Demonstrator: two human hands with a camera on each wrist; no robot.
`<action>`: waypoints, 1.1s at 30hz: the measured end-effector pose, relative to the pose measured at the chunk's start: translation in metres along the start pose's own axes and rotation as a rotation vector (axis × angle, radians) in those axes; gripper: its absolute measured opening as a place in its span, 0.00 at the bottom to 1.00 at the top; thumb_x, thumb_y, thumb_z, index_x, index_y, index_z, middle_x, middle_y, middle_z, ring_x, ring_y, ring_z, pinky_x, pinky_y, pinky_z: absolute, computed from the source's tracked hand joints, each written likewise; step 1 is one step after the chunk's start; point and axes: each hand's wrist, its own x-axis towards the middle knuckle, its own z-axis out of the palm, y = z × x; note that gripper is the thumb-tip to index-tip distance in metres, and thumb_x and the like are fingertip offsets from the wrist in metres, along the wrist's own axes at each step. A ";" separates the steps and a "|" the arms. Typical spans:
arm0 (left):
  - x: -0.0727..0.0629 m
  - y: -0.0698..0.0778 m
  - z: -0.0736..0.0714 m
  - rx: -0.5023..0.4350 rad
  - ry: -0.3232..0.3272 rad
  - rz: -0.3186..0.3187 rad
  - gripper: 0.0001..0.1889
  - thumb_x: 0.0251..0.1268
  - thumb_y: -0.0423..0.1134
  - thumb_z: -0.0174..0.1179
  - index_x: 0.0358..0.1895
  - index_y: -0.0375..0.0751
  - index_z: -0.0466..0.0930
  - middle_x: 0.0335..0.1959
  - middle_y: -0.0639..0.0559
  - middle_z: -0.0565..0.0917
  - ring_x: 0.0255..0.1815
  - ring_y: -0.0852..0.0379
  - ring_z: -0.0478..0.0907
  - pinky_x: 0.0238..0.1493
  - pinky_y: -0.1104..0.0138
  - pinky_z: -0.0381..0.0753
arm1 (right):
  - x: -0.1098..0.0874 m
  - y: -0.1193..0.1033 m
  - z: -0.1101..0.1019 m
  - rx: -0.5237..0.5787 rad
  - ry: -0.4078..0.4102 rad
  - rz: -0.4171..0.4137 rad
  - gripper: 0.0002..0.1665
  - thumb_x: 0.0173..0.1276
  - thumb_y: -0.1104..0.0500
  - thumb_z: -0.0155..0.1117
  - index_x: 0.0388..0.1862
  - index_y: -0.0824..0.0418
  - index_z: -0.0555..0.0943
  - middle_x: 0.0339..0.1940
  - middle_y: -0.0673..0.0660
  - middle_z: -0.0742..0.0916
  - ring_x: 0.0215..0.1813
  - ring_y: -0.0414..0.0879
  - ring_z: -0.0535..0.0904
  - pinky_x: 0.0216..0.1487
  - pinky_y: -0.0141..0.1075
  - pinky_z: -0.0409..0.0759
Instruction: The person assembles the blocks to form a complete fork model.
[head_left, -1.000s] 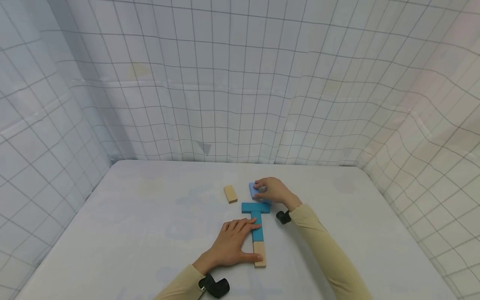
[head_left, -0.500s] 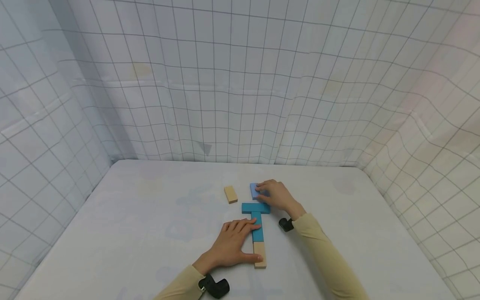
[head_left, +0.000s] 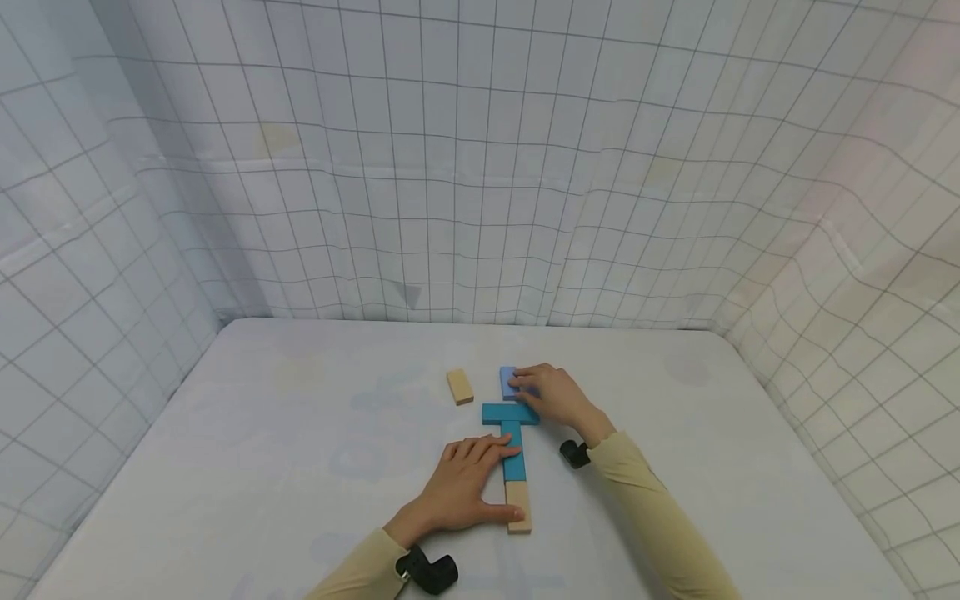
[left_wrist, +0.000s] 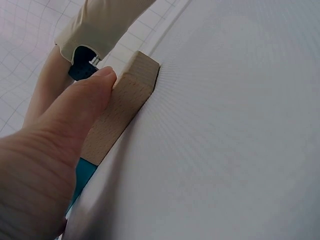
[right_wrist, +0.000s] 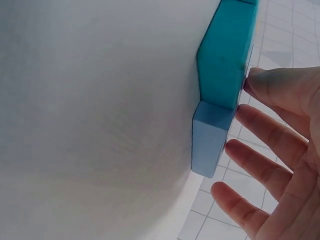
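My left hand rests beside the teal stem block, with fingertips on it. Its thumb lies against the plain wooden block that continues the line towards me; the left wrist view shows the thumb on that wooden block. Across the stem's far end lies a teal crossbar. Beyond it is a light blue block, partly covered by my right hand. In the right wrist view, its spread fingertips are at the light blue block's upper edge, the thumb by the teal block.
A loose pale wooden block lies left of the light blue one. The white tabletop extends on both sides, and a white grid-patterned curtain encloses the back and sides.
My right hand has moved slightly towards me and to the right. A light blue patch seen beneath its palm a second ago no longer shows. My left hand keeps its place.
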 end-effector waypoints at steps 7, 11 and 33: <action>0.000 0.001 -0.002 -0.007 -0.008 -0.007 0.43 0.53 0.75 0.50 0.71 0.59 0.61 0.72 0.59 0.59 0.67 0.52 0.57 0.59 0.50 0.57 | -0.002 0.000 0.000 0.029 0.027 -0.028 0.16 0.67 0.59 0.63 0.53 0.59 0.83 0.57 0.57 0.81 0.61 0.56 0.71 0.56 0.56 0.69; 0.001 0.001 -0.002 -0.006 -0.009 -0.008 0.43 0.53 0.75 0.50 0.70 0.59 0.61 0.72 0.59 0.59 0.67 0.52 0.57 0.59 0.50 0.57 | -0.003 0.002 0.001 0.057 0.040 -0.042 0.15 0.67 0.61 0.63 0.52 0.61 0.83 0.57 0.58 0.81 0.62 0.57 0.70 0.58 0.55 0.68; 0.002 0.000 -0.004 -0.021 -0.022 -0.016 0.44 0.53 0.76 0.49 0.71 0.58 0.61 0.72 0.59 0.58 0.68 0.52 0.56 0.59 0.50 0.56 | -0.007 0.001 -0.002 0.053 -0.024 -0.079 0.18 0.69 0.61 0.60 0.57 0.62 0.80 0.61 0.59 0.78 0.65 0.59 0.67 0.58 0.59 0.65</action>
